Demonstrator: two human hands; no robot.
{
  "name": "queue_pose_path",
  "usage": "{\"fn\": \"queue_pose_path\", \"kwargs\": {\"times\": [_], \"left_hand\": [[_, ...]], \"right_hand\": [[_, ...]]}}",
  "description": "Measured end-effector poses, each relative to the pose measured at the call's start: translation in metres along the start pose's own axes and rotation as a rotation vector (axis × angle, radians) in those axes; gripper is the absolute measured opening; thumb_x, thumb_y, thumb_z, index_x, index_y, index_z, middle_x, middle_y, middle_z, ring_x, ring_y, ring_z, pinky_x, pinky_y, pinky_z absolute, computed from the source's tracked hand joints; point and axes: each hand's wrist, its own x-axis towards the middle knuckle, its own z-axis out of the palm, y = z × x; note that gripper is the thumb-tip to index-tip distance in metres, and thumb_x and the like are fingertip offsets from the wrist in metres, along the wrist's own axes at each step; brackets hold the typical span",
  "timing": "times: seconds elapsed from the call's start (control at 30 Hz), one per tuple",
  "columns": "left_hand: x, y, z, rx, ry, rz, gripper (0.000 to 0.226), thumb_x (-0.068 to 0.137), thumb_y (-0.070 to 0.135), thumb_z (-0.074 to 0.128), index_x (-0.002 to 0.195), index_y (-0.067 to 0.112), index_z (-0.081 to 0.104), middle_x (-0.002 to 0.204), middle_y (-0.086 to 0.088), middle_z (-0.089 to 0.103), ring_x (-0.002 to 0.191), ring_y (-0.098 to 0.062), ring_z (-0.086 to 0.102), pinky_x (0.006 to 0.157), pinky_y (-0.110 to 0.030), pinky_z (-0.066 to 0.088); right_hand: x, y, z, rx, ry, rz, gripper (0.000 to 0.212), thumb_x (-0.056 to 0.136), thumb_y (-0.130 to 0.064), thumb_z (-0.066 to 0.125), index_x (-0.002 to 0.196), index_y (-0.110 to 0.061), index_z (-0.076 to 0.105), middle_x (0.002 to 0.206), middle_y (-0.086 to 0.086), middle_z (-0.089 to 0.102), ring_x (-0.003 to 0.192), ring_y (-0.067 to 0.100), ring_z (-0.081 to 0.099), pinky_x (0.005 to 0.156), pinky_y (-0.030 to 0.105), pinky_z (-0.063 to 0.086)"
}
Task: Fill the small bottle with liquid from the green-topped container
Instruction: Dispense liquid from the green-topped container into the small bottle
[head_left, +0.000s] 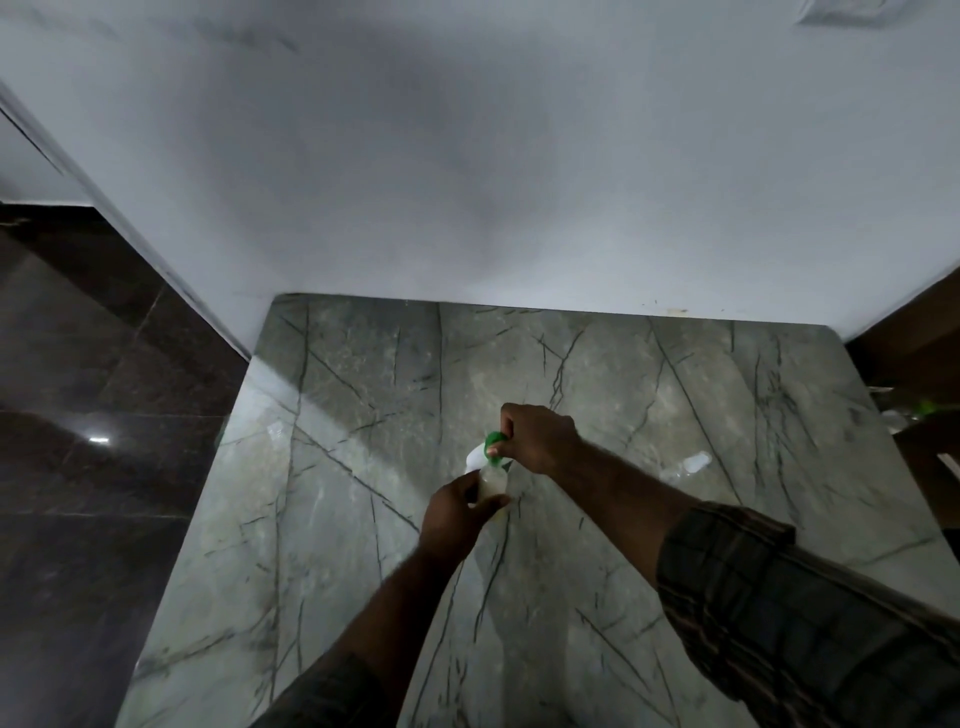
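While the fingers of the right hand (540, 439) clasp the green-topped container (488, 451), tipped down onto the small bottle (491, 487), the left hand (454, 512) grips that bottle from below, just under the frame's centre, over the marble table (675, 519). Some pale liquid seems to be in the bottle, though its level is blurred. Pouring looks underway, not finished.

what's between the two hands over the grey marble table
Head view: the small clear bottle in the left hand, and the white green-topped container in the right hand.
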Motion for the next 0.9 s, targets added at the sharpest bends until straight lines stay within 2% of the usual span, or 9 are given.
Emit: {"fn": "queue_pose_path", "kwargs": {"times": [0.23, 0.5, 0.57, 0.7, 0.9], "left_hand": [[-0.001, 0.007, -0.003, -0.018, 0.006, 0.017, 0.040, 0.080, 0.036, 0.077, 0.116, 0.021, 0.068, 0.095, 0.012, 0.070, 0.085, -0.001, 0.066, 0.076, -0.020, 0.055], [-0.004, 0.004, 0.000, 0.000, 0.001, -0.008, 0.047, 0.080, 0.039, 0.076, 0.121, 0.019, 0.066, 0.105, 0.005, 0.073, 0.091, -0.006, 0.067, 0.076, -0.017, 0.051], [-0.003, 0.007, -0.001, -0.003, 0.004, 0.000, 0.048, 0.080, 0.039, 0.076, 0.122, 0.019, 0.065, 0.107, 0.005, 0.072, 0.092, -0.007, 0.067, 0.079, -0.020, 0.054], [0.000, 0.002, 0.000, 0.006, -0.001, -0.014, 0.051, 0.079, 0.041, 0.076, 0.123, 0.018, 0.065, 0.107, 0.004, 0.072, 0.094, -0.010, 0.067, 0.087, -0.034, 0.058], [-0.001, 0.002, 0.001, -0.005, 0.001, -0.028, 0.051, 0.078, 0.043, 0.076, 0.123, 0.020, 0.066, 0.105, 0.005, 0.073, 0.093, -0.008, 0.068, 0.086, -0.034, 0.058]], "right_hand": [[0.001, -0.001, -0.007, -0.030, 0.021, -0.027, 0.034, 0.080, -0.053, 0.069, 0.091, -0.024, 0.054, 0.094, -0.003, 0.065, 0.091, 0.020, 0.060, 0.083, 0.038, 0.040], [-0.002, 0.002, -0.002, 0.027, -0.012, -0.020, 0.034, 0.080, -0.052, 0.070, 0.086, -0.026, 0.049, 0.089, -0.005, 0.060, 0.087, 0.018, 0.057, 0.084, 0.039, 0.042], [-0.002, 0.001, -0.005, 0.018, 0.005, -0.028, 0.034, 0.080, -0.052, 0.070, 0.085, -0.026, 0.049, 0.087, -0.006, 0.060, 0.086, 0.019, 0.058, 0.084, 0.039, 0.042], [-0.001, 0.001, -0.002, 0.033, 0.002, -0.023, 0.033, 0.082, -0.051, 0.069, 0.086, -0.025, 0.049, 0.089, -0.004, 0.062, 0.088, 0.020, 0.058, 0.084, 0.039, 0.041], [0.001, 0.002, -0.004, 0.032, -0.017, -0.032, 0.033, 0.082, -0.050, 0.070, 0.087, -0.024, 0.049, 0.087, -0.004, 0.060, 0.087, 0.020, 0.058, 0.083, 0.040, 0.042]]}}
